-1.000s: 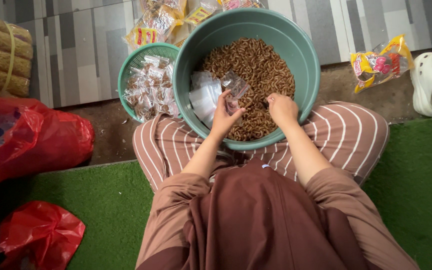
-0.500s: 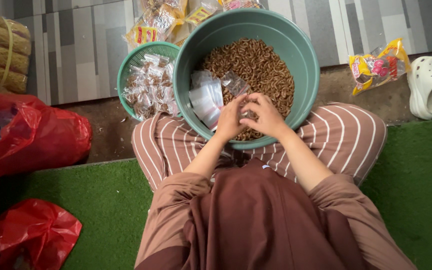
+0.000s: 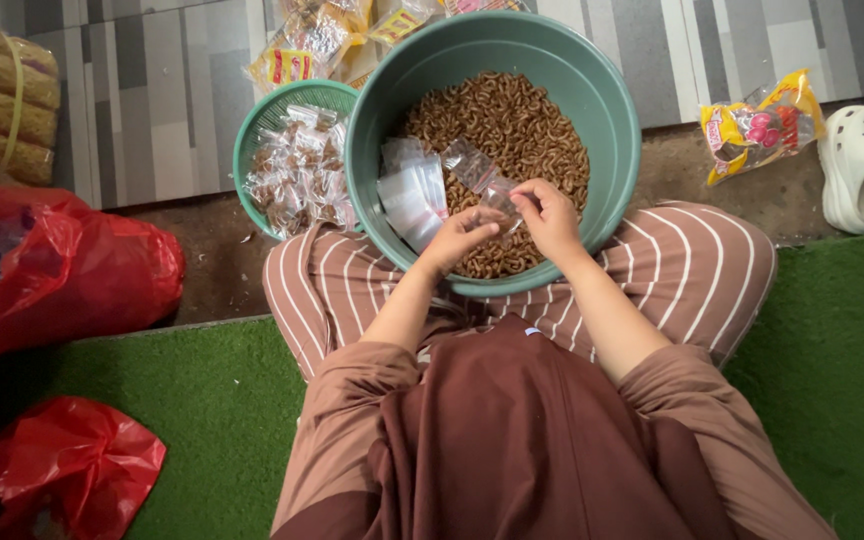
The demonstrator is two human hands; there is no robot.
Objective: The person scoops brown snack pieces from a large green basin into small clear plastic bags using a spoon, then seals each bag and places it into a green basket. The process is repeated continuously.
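Clear plastic bag (image 3: 480, 172): pinched by both hands.
Left hand (image 3: 464, 232): fingers closed on bag.
Right hand (image 3: 549, 212): fingers closed on bag.
Green tub (image 3: 612, 120): holds brown snacks (image 3: 512, 120).

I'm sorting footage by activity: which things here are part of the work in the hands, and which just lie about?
In use: left hand; right hand; small clear bag; large green tub of brown snacks; stack of empty bags; small basket of filled packets.

Lying about: red plastic bags; white clog; yellow snack packet.
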